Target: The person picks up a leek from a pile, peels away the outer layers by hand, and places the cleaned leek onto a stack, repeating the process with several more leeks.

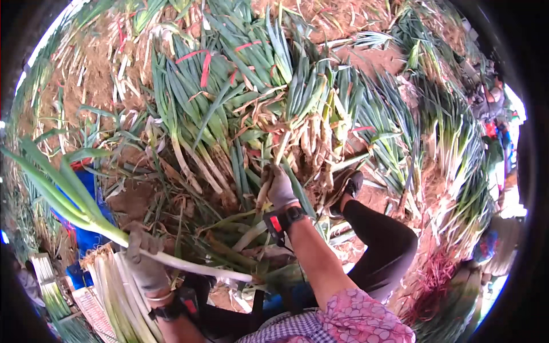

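Observation:
My left hand (146,260), in a grey glove, is closed round a long green onion (194,266). Its green leaves fan out to the far left, and its clean white stem points right across my lap. Farther forward, my right hand (279,188), also gloved, has its fingers closed on the lower stem of another green onion (281,147) at the near edge of a heap. The stems around it are brownish, with dry outer leaves. Below my left hand stands a bundle of peeled white green onions (123,291).
Heaps of green onions (194,97) with red ties (206,68) cover the ground ahead and right. A blue plastic bag (88,188) lies at left, and red twine (437,286) at lower right. My shoe (350,183) rests near the heap. Another person (489,103) is at far right.

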A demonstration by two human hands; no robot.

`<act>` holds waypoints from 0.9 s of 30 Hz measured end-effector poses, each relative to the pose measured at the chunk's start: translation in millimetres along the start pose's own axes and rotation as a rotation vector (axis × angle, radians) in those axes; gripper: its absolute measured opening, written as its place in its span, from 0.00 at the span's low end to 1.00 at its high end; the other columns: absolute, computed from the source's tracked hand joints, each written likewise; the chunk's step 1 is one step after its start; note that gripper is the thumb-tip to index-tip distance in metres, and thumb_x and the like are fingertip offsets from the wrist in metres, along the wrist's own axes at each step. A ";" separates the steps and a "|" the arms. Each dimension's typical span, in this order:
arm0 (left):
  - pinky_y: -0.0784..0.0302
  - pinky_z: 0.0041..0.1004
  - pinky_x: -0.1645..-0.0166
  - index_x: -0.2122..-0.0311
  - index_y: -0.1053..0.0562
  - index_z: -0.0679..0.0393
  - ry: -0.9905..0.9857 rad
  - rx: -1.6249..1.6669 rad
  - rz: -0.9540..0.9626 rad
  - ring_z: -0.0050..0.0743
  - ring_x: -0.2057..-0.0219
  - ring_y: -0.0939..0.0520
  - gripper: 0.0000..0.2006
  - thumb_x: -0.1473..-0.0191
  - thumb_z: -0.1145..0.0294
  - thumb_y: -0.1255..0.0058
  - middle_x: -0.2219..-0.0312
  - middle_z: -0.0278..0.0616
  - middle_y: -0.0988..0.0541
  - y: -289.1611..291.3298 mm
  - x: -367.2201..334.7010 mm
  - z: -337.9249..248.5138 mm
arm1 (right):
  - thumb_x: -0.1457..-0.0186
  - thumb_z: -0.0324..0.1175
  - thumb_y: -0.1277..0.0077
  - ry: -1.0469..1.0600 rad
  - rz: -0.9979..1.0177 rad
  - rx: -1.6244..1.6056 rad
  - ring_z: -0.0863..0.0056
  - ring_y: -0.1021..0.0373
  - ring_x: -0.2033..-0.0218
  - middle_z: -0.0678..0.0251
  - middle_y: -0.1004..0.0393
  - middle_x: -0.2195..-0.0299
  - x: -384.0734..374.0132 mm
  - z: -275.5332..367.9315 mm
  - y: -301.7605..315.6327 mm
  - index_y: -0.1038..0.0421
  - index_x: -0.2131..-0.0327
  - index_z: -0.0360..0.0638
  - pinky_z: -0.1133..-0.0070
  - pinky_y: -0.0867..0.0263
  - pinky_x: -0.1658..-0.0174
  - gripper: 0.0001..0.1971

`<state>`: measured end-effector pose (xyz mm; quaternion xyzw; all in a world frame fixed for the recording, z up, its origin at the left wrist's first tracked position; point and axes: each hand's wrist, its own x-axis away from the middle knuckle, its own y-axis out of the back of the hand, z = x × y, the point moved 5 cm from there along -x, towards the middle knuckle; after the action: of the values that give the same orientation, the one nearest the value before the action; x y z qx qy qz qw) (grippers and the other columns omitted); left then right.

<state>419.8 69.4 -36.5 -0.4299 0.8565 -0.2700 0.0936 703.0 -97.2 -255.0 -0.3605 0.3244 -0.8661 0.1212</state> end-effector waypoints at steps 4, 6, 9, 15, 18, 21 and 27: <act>0.46 0.20 0.80 0.64 0.31 0.60 -0.112 -0.027 -0.164 0.15 0.86 0.43 0.05 0.47 0.77 0.55 0.85 0.27 0.43 -11.0 14.7 -7.5 | 0.39 0.32 0.59 0.031 0.304 0.119 0.83 0.37 0.77 0.70 0.32 0.73 79.7 2.7 -62.5 0.35 0.55 0.42 0.82 0.35 0.74 0.11; 0.43 0.21 0.80 0.64 0.31 0.63 -0.137 -0.043 -0.121 0.16 0.86 0.39 0.06 0.48 0.77 0.53 0.86 0.28 0.40 -19.2 21.0 -10.2 | 0.40 0.30 0.58 0.038 0.294 0.248 0.82 0.35 0.76 0.71 0.32 0.72 99.2 -1.9 -57.4 0.38 0.48 0.41 0.81 0.34 0.74 0.17; 0.35 0.21 0.81 0.65 0.27 0.65 -0.212 -0.304 -0.228 0.20 0.87 0.32 0.06 0.48 0.74 0.49 0.86 0.32 0.32 -33.9 24.6 -3.3 | 0.40 0.33 0.54 0.031 0.138 0.313 0.85 0.39 0.83 0.75 0.34 0.81 113.4 -10.7 -21.2 0.29 0.60 0.41 0.86 0.43 0.78 0.09; 0.33 0.21 0.75 0.65 0.24 0.67 -0.188 -0.218 -0.166 0.22 0.81 0.26 0.07 0.52 0.78 0.45 0.80 0.37 0.25 -1.2 30.1 9.7 | 0.40 0.33 0.53 -0.134 0.244 0.633 0.85 0.38 0.81 0.74 0.31 0.77 183.3 -31.7 -10.4 0.29 0.55 0.40 0.85 0.42 0.79 0.12; 0.34 0.21 0.72 0.64 0.24 0.69 -0.200 -0.208 -0.103 0.22 0.78 0.27 0.08 0.49 0.77 0.48 0.78 0.38 0.23 -16.4 37.7 -0.3 | 0.38 0.34 0.54 -0.210 0.525 0.662 0.82 0.30 0.67 0.70 0.27 0.65 262.1 -14.1 -57.7 0.36 0.45 0.38 0.85 0.34 0.65 0.19; 0.34 0.21 0.73 0.64 0.24 0.69 -0.193 -0.071 0.033 0.23 0.78 0.26 0.12 0.44 0.68 0.49 0.77 0.40 0.22 -14.6 29.8 -1.8 | 0.39 0.33 0.54 -0.293 0.621 0.633 0.84 0.36 0.77 0.74 0.30 0.71 303.8 -9.3 -80.1 0.39 0.43 0.39 0.86 0.39 0.75 0.22; 0.27 0.23 0.75 0.66 0.28 0.72 -0.164 -0.150 0.074 0.28 0.79 0.22 0.17 0.40 0.62 0.53 0.76 0.48 0.21 -25.9 54.8 -31.3 | 0.40 0.29 0.53 -0.164 0.757 1.039 0.82 0.32 0.60 0.68 0.27 0.60 285.6 -24.0 -84.7 0.39 0.44 0.33 0.82 0.35 0.55 0.21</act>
<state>391.7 25.7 7.7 -0.4242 0.8791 -0.1655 0.1408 485.2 -148.2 -56.8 -0.1805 -0.0426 -0.7771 0.6014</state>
